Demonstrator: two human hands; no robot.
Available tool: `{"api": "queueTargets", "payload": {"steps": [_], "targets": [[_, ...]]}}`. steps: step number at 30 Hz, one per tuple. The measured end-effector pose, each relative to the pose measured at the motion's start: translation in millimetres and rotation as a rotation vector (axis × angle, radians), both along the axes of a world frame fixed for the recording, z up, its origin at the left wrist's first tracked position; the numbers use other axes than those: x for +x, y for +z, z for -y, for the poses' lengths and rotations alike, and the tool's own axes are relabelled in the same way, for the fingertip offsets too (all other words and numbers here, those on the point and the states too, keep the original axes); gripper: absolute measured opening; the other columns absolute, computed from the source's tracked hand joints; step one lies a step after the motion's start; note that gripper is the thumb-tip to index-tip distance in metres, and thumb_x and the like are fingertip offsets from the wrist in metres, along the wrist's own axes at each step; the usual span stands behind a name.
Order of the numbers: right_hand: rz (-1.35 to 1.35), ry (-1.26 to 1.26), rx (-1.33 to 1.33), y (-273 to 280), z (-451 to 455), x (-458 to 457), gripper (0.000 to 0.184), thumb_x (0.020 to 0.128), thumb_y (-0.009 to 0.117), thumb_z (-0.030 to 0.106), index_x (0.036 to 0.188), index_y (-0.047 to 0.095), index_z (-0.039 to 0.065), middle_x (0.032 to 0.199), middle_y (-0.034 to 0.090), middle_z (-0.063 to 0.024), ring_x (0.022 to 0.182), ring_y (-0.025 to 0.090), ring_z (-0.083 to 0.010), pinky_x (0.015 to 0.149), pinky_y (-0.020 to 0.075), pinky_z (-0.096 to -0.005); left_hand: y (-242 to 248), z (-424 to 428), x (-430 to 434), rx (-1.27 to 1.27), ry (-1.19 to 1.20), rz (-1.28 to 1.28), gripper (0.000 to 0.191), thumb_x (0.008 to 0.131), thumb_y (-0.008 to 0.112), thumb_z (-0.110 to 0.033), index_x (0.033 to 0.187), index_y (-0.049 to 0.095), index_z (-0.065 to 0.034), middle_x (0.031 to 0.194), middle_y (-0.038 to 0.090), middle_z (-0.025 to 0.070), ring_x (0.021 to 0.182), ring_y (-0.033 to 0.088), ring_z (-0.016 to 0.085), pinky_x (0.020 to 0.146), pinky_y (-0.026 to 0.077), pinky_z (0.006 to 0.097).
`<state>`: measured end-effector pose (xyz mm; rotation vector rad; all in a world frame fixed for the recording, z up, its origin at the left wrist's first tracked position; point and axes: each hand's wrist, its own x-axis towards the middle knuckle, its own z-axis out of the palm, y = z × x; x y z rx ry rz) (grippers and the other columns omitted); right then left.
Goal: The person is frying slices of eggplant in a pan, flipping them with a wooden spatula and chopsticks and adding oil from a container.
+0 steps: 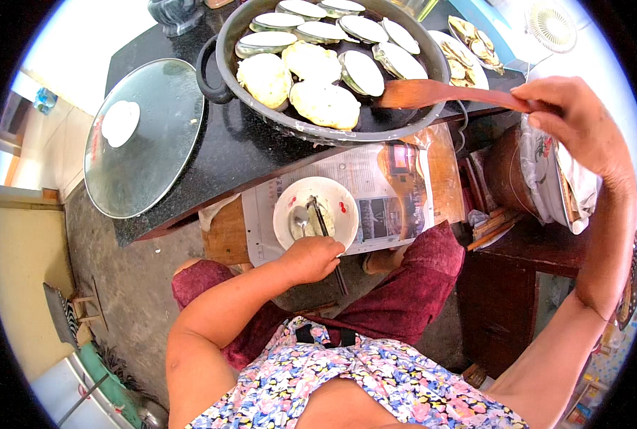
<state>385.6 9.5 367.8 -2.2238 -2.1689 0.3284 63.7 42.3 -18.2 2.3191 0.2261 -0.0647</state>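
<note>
My right hand (581, 120) grips the handle of a wooden spatula (431, 92), whose blade reaches into a wide dark pan (227, 53). The blade lies beside an oval piece with a smooth white top (365, 72). Several such pieces with greenish sides fill the pan's far part; paler, uneven-topped cakes (326, 104) lie at its near left. My left hand (313, 260) is closed at the near rim of a white bowl (345, 198), around dark chopsticks (321, 214) and a metal spoon (299, 217). Whether it also grips the rim is hidden. Pale batter shows in the bowl.
A glass lid (152, 139) with a white knob lies on the black stone counter (243, 145), left of the pan. Plates of browned cakes (460, 67) stand behind it at right. Newspaper (264, 225) covers a low wooden table. A brown pot (503, 161) stands at right.
</note>
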Motion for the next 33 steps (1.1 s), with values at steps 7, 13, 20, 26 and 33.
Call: {"api": "queueTargets", "payload": {"steps": [7, 13, 20, 26, 33], "targets": [[0.041, -0.184, 0.213, -56.2, 41.0, -38.7, 0.031, 0.083, 0.07, 0.005, 0.114, 0.067, 0.003, 0.084, 0.066, -0.0131, 0.079, 0.064, -0.0298, 0.075, 0.05, -0.0365, -3.3, -0.7, -1.0, -0.014, 0.003, 0.006, 0.025, 0.087, 0.065, -0.021, 0.108, 0.062, -0.0069, 0.097, 0.065, 0.0156, 0.093, 0.064, 0.037, 0.078, 0.053, 0.0495], [-0.089, -0.302, 0.295, -97.7, 33.0, -43.2, 0.032, 0.085, 0.069, 0.006, 0.116, 0.065, 0.002, 0.092, 0.068, -0.0186, 0.087, 0.067, -0.0332, 0.079, 0.0516, -0.0387, 0.8, -0.1, -0.3, -0.01, -0.019, -0.017, 0.026, 0.087, 0.065, -0.021, 0.108, 0.061, -0.0063, 0.097, 0.065, 0.0158, 0.093, 0.064, 0.038, 0.078, 0.053, 0.0498], [-0.241, -0.301, 0.367, -135.7, 8.7, -32.1, 0.033, 0.087, 0.071, 0.009, 0.118, 0.065, 0.002, 0.099, 0.071, -0.0189, 0.088, 0.071, -0.0268, 0.08, 0.0534, -0.0341, 0.1, 0.5, 1.2, 0.003, -0.012, -0.011, 0.025, 0.087, 0.064, -0.021, 0.108, 0.061, -0.0067, 0.096, 0.065, 0.0158, 0.093, 0.064, 0.038, 0.078, 0.053, 0.05], [-0.398, -0.339, 0.461, -160.7, 24.3, -22.9, 0.037, 0.085, 0.073, 0.002, 0.121, 0.066, 0.002, 0.111, 0.071, -0.0134, 0.099, 0.068, -0.0187, 0.089, 0.0526, -0.0321, -2.7, 1.8, -0.4, 0.004, 0.001, -0.006, 0.024, 0.086, 0.065, -0.021, 0.106, 0.062, -0.0066, 0.096, 0.065, 0.0158, 0.093, 0.065, 0.038, 0.078, 0.053, 0.0502], [-0.021, -0.305, 0.537, -138.0, 60.5, -20.6, 0.04, 0.083, 0.074, 0.002, 0.121, 0.066, 0.006, 0.102, 0.07, -0.0117, 0.091, 0.069, -0.0255, 0.079, 0.0539, -0.034, 8.3, 2.7, 0.0, -0.008, 0.0, -0.034, 0.024, 0.086, 0.065, -0.02, 0.106, 0.062, -0.0067, 0.098, 0.066, 0.0157, 0.093, 0.065, 0.038, 0.078, 0.053, 0.0505]]}}
